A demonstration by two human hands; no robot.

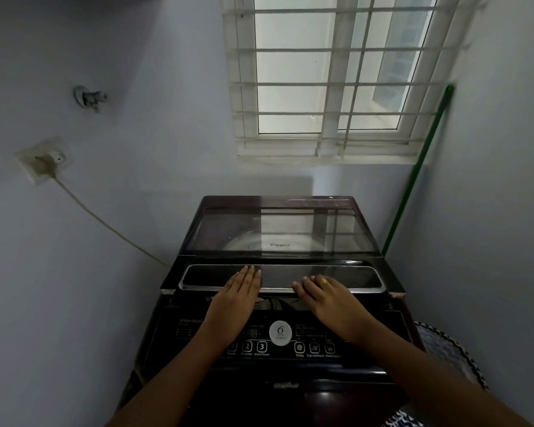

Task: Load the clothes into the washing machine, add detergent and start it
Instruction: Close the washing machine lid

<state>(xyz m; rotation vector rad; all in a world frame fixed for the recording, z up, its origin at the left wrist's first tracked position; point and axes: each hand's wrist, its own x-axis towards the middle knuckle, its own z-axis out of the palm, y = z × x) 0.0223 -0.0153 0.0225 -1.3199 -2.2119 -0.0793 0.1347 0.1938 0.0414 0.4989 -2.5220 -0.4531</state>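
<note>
Your washer (290, 396) fills the lower middle of the frame, its glass lid (278, 229) down. Both your hands lie on the lid's front strip, just above the control panel (198, 343). Your left hand (239, 291) is flat, its fingers straight and pressed together on the strip, gripping nothing. Your right hand (327, 295), with a ring (323, 281), rests a little to the right, its fingers nearly straight over the strip's front edge and also holding nothing. A patterned basket (453, 349) shows at the lower right, beside the washer. A green pole (413, 180) leans in the right corner under the window (330, 72). At left, a cord (105, 223) runs from a socket (43, 160) down behind the washer, with a tap (90, 97) on the wall above it.
</note>
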